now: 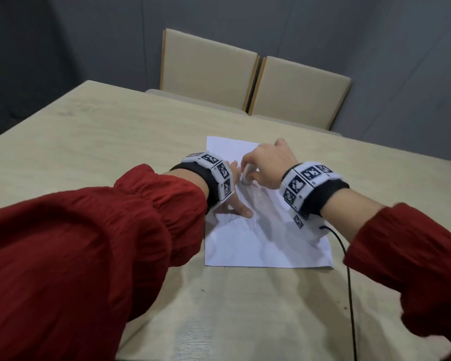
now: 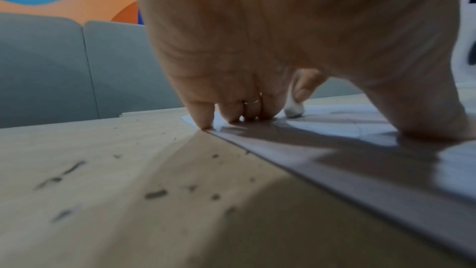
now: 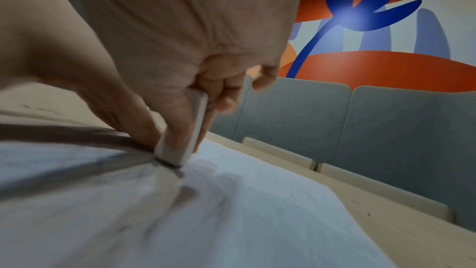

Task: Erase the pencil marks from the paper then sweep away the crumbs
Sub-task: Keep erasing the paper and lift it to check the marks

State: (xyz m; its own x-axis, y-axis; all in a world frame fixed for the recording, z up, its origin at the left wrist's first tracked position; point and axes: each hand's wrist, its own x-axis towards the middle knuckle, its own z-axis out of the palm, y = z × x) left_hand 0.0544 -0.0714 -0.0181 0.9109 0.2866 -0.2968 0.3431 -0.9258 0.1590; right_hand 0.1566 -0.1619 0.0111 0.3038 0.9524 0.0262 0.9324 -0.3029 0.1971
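My right hand [image 1: 268, 162] grips the white eraser [image 3: 180, 146], its lower end touching the paper [image 1: 258, 246] near the sheet's middle. My left hand [image 2: 257, 48] lies released, straight fingertips [image 2: 204, 123] pressing the paper's left edge. The paper lies flat on the worktop [image 1: 115, 131]. Crumbs [image 2: 156, 194] lie just left of the sheet.

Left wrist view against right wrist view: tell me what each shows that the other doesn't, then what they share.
Only the left wrist view shows the left hand pressing its fingertips on the paper's edge, with dark crumbs scattered on the table. Only the right wrist view shows the right hand gripping the eraser close up, plus two chair backs. Both show the eraser's tip on the paper.
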